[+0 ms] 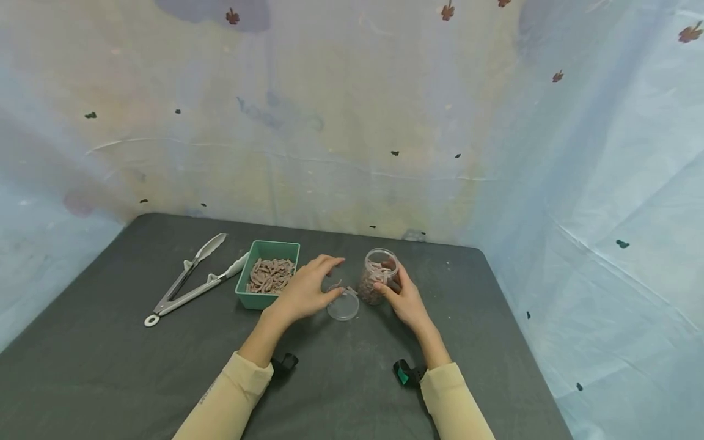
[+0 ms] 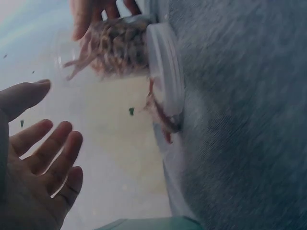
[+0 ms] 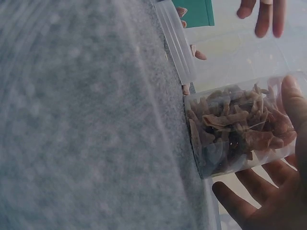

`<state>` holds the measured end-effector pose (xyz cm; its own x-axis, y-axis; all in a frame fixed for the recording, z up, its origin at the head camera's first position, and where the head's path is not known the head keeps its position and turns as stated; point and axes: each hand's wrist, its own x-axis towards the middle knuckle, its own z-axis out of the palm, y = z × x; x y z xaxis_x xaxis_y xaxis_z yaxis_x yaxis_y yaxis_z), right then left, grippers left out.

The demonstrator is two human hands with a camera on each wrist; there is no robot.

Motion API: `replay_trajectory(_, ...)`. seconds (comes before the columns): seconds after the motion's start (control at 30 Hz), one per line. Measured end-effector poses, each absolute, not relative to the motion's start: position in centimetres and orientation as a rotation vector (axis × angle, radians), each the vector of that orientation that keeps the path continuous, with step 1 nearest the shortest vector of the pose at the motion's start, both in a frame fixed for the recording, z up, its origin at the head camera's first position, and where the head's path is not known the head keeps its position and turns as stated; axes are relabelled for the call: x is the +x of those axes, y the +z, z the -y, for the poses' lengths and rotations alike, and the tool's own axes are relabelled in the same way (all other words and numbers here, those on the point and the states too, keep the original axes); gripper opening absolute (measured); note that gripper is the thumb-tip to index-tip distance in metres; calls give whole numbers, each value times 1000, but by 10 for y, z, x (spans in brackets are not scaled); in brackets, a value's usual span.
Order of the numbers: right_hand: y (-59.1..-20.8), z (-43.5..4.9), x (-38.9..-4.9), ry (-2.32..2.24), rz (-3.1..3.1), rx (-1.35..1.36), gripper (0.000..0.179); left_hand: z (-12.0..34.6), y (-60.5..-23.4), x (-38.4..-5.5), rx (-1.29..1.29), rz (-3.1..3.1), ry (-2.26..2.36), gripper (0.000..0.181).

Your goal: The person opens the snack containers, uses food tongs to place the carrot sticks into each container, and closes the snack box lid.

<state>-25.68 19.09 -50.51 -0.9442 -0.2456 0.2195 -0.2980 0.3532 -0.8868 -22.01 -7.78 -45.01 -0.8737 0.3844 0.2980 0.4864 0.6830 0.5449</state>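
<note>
My right hand [image 1: 406, 299] holds a clear plastic jar [image 1: 376, 286] upright on the table, thumb on the near side by the rim and fingers round the far side. The jar has no lid on and contains many brownish strip-like pieces [image 3: 235, 124]. My left hand [image 1: 305, 287] hovers with spread fingers, holding nothing, between the jar and a green rectangular container [image 1: 276, 249]. Beneath its fingertips a round clear lid [image 1: 343, 307] lies flat on the table. A few loose brownish pieces [image 2: 160, 117] lie beside the lid. More of these strips fill the bottom of the green container.
Metal tongs [image 1: 189, 298] with pale tips lie spread to the left of the green container, one tip close against it. A dark grey cloth covers the table [image 1: 341, 385]. Patterned sheeting [image 1: 330, 122] hangs behind and at both sides.
</note>
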Motion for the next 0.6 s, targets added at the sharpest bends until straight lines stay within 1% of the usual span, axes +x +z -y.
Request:
replay_trajectory(0.27, -504, -190, -255, 1680, 2554, 516, 68, 75, -462, -220, -735, 2985, -720, 65)
replay_trajectory(0.37, -505, -191, -256, 1690, 2547, 511, 68, 74, -466, -221, -747, 3013, -654, 62)
replay_trajectory(0.6, -506, -193, -258, 1692, 2544, 522, 68, 70, -473, -221, -696, 3038, -697, 55)
